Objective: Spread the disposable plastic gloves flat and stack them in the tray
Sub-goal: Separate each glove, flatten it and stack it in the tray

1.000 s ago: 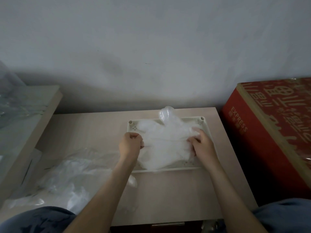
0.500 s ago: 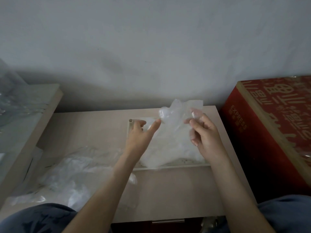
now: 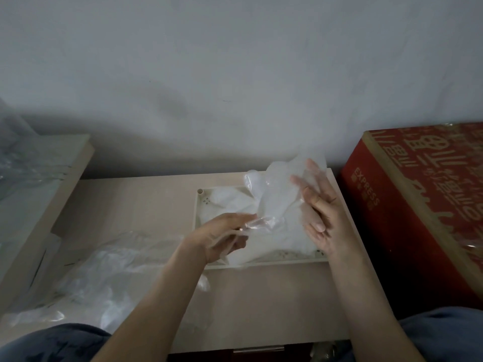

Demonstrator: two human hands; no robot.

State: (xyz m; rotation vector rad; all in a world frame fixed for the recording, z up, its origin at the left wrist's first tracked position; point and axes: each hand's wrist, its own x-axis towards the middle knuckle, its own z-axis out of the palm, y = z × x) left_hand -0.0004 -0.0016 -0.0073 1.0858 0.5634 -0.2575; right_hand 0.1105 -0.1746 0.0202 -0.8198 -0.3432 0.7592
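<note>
While working above tray (image 3: 199, 205) at centre right of frame, treat disposable plastic glove (image 3: 279, 199) as loosely secured: lower edge pinched by curled left hand (image 3: 222, 239), film merely backed by near-straight fingers of right hand (image 3: 321, 218). Guard against slip, refolding, or cling dragging stacked gloves (image 3: 282, 245) out of tray.

Head-worn view, forward and downward

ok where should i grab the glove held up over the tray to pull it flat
Probably its two opposite edges, one hand from each side: the glove hangs crumpled, the left hand pinching its lower edge, the right hand flat against its upper part.
</note>
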